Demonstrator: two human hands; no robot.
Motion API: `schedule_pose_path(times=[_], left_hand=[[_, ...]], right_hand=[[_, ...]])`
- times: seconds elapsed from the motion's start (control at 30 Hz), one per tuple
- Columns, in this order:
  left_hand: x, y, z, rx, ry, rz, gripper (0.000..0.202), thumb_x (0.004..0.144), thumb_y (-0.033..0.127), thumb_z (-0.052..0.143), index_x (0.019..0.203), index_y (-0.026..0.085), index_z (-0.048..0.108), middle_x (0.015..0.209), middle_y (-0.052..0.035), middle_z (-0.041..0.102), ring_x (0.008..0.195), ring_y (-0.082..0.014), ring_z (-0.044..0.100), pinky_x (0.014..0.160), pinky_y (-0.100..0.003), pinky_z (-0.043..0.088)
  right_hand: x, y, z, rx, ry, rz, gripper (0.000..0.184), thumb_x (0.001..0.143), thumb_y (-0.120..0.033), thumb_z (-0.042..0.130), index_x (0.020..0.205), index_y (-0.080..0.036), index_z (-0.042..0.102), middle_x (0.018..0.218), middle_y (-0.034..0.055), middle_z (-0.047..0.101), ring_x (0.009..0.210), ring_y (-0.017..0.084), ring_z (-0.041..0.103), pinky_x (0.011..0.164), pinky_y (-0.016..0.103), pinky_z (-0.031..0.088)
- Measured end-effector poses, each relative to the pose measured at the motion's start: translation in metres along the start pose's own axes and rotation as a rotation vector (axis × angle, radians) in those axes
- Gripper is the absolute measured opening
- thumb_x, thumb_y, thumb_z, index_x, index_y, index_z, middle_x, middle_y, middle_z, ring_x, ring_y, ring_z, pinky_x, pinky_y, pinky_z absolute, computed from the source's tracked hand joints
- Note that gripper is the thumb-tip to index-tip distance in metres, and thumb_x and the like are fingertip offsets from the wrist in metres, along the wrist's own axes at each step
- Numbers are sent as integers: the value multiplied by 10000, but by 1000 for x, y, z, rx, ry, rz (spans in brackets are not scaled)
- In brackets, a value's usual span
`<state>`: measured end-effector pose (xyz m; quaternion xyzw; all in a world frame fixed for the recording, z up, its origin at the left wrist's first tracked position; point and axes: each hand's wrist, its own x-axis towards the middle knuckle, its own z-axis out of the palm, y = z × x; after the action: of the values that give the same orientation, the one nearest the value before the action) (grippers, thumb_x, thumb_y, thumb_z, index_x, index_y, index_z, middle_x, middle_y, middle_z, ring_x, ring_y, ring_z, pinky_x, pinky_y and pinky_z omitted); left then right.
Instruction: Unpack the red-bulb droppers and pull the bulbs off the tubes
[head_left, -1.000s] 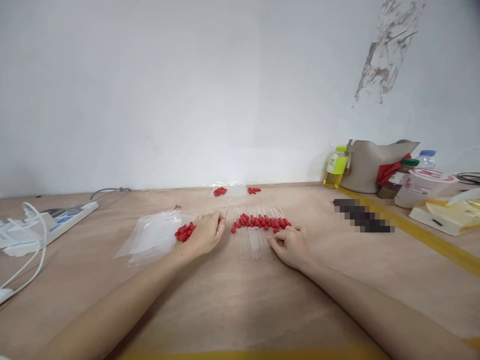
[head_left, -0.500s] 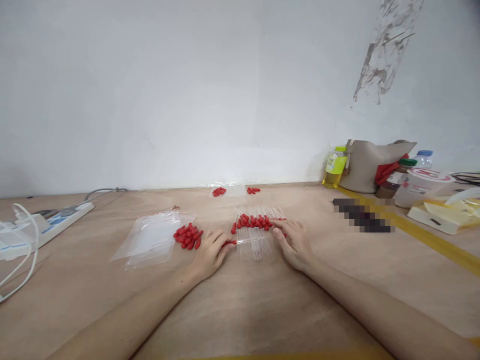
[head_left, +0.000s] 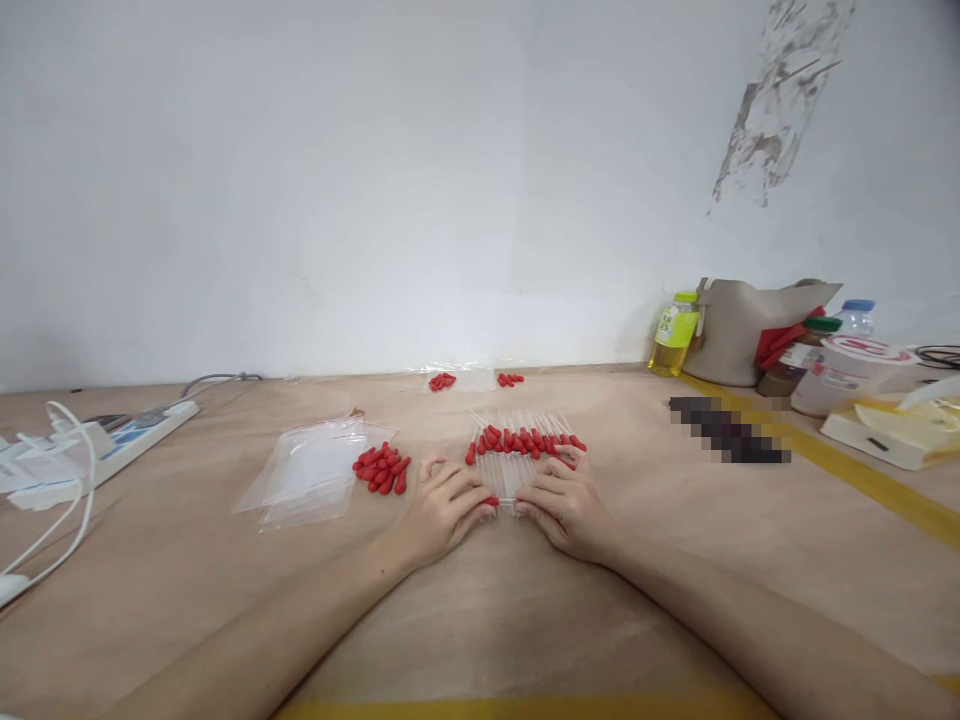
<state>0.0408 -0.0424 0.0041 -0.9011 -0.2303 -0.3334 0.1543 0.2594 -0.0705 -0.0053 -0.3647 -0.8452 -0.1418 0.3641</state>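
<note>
Holding red bulb (head_left: pixel 492 501) and thin clear tube (head_left: pixel 508 502) end to end, just over loose tubes (head_left: pixel 504 468); how far tube sits inside cannot be told. Left hand (head_left: pixel 446 508) pinching bulb, right hand (head_left: pixel 568 508) pinching tube close to bulb. Best: straight line, push along length, no sideways bend that might snap tube; slight twist probably helps. Just beyond: row of red-capped tubes (head_left: pixel 526 441), easily nudged. Left: bulb pile (head_left: pixel 381 468), then clear bags (head_left: pixel 309 462), all on bench (head_left: pixel 480 630).

Head-worn view, facing forward and down, table (head_left: pixel 495 620) near, wall (head_left: pixel 375 200) beyond
</note>
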Motion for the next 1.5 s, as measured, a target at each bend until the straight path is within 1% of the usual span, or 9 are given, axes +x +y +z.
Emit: schedule_pose_path(times=[0.3, 0.43, 0.6, 0.7, 0.8, 0.9, 1.07, 1.23, 1.5], left_hand=[[0, 5, -11, 43, -84, 48, 168, 832, 219, 486, 719, 211, 610, 663, 21, 614, 701, -132, 522, 897, -405, 253], [-9, -7, -17, 32, -82, 62, 193, 819, 165, 453, 730, 215, 617, 664, 17, 626, 665, -119, 533, 893, -403, 282], [-20, -43, -29, 36, 69, -210, 184, 831, 207, 454, 844, 227, 637, 781, -24, 638, 725, -141, 563, 760, -327, 397], [-15, -55, -36, -28, 145, -387, 238, 856, 259, 412, 967, 215, 617, 891, -51, 579, 758, -144, 553, 684, -275, 444], [-9, -67, -47, 15, 234, -573, 299, 846, 297, 392, 1007, 178, 615, 940, -74, 524, 816, -169, 535, 700, -284, 459], [-10, -85, -59, 73, 257, -749, 339, 819, 308, 381, 1005, 170, 630, 860, -68, 536, 847, -196, 525, 733, -309, 453], [-24, -115, -67, -4, 247, -994, 356, 759, 362, 461, 1044, 190, 588, 810, -26, 578, 637, -140, 557, 600, -260, 457], [-32, -123, -62, -13, 197, -1052, 390, 708, 447, 521, 1015, 216, 583, 806, -17, 617, 674, -153, 579, 571, -242, 447], [-34, -122, -60, -16, 113, -1050, 361, 678, 494, 542, 878, 199, 596, 769, -22, 638, 701, -173, 590, 583, -256, 444]], right_hand=[[-2, -4, -4, -1, -24, -51, 188, 840, -257, 466, 753, -248, 633, 581, -36, 596, 687, 122, 488, 934, 409, 206], [-7, 6, -12, 11, -7, -36, 210, 842, -254, 452, 744, -245, 638, 596, -27, 609, 698, 133, 495, 914, 396, 223], [-9, 31, -18, -46, 155, 245, 231, 846, -282, 459, 744, -229, 659, 629, -10, 629, 654, 115, 505, 880, 366, 218], [-4, 32, -11, -39, 141, 344, 215, 840, -280, 463, 824, -229, 672, 680, 5, 657, 675, 119, 531, 826, 331, 235], [0, 26, -1, -49, 117, 433, 204, 822, -251, 469, 859, -221, 667, 718, 17, 673, 710, 138, 551, 790, 323, 236], [3, 21, 5, -75, 91, 439, 190, 809, -247, 478, 826, -224, 666, 693, 8, 672, 688, 138, 545, 791, 324, 230], [3, 17, 8, -142, 35, 349, 213, 816, -231, 459, 806, -230, 672, 667, 13, 660, 689, 144, 519, 776, 327, 232], [3, 13, 6, -121, -55, 281, 207, 797, -348, 509, 905, -243, 651, 711, 20, 641, 743, 166, 494, 791, 349, 239], [3, 11, 1, -68, -151, 222, 441, 726, -579, 522, 980, -232, 622, 807, 51, 610, 793, 188, 470, 804, 378, 261]])
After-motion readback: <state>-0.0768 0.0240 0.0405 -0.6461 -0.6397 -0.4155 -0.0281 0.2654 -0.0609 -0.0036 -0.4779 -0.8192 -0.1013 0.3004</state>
